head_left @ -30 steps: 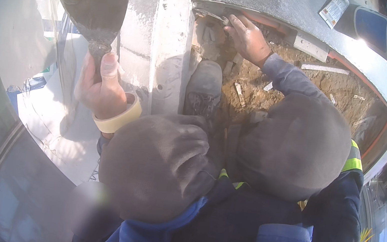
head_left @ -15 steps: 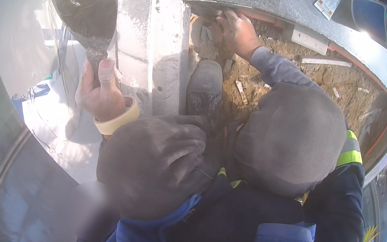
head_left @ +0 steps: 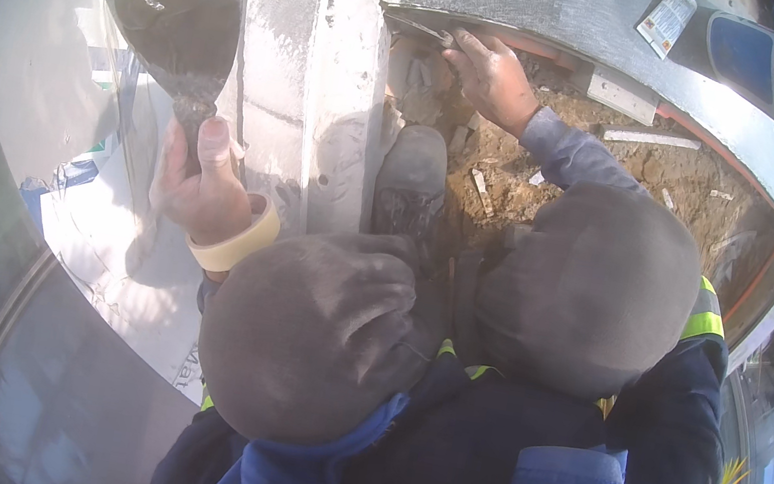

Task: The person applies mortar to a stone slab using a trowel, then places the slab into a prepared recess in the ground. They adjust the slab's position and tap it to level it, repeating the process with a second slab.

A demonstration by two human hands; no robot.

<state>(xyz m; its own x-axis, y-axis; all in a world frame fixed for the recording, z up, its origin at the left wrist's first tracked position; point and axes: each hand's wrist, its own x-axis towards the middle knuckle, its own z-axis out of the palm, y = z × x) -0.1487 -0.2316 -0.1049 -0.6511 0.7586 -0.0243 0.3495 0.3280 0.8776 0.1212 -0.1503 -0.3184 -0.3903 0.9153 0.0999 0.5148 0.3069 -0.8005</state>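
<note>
My left hand [head_left: 203,188] is closed round the short handle of a wide putty knife [head_left: 178,27], its blade upright and coated with dark grey paste. A roll of masking tape [head_left: 241,239] circles my left wrist. At the far edge of the dug-out pit, my right hand [head_left: 497,87] pinches a slim tool with a narrow metal blade [head_left: 426,28]. Its blade lies along the underside of the grey slab edge [head_left: 506,2], close to the corner with the white-smeared upright ledge [head_left: 346,84]. My fingers hide the tool's handle.
My boot [head_left: 412,180] stands in the pit beside the ledge. Rubble and pale strips lie on the brown soil [head_left: 562,158]. A small bottle [head_left: 667,21] and a shiny cylinder [head_left: 745,56] rest on the slab. White sheeting [head_left: 125,231] covers the left side.
My right hand has drawn slightly back from the slab edge, and the narrow blade now shows. The view has shifted a little. The left hand still holds the putty knife.
</note>
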